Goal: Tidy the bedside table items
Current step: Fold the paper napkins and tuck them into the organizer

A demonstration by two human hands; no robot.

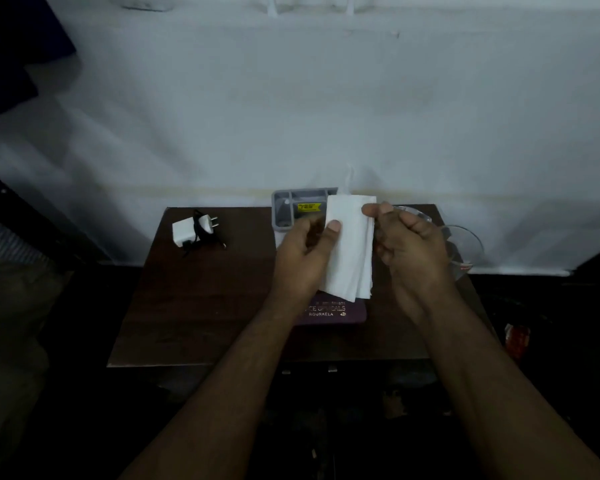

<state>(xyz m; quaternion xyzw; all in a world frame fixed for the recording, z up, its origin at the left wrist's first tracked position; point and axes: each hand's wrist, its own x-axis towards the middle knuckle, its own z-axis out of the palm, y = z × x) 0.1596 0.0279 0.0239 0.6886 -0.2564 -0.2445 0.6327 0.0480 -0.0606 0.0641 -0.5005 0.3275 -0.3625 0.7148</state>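
Note:
A folded white tissue [350,247] hangs upright above the dark wooden bedside table [201,306]. My left hand [303,258] pinches its left edge with the thumb on the front. My right hand [406,247] grips its upper right corner. Under the tissue lies a purple spectacle case [329,311] with gold lettering, partly hidden. A grey plastic organiser [293,209] with a yellow label stands at the table's back edge, behind my left hand. A white charger plug with a black cable [193,230] lies at the back left.
A clear glass vessel [465,247] sits at the table's right back corner, behind my right hand. A white wall rises just behind the table. A red object [516,336] lies on the dark floor to the right.

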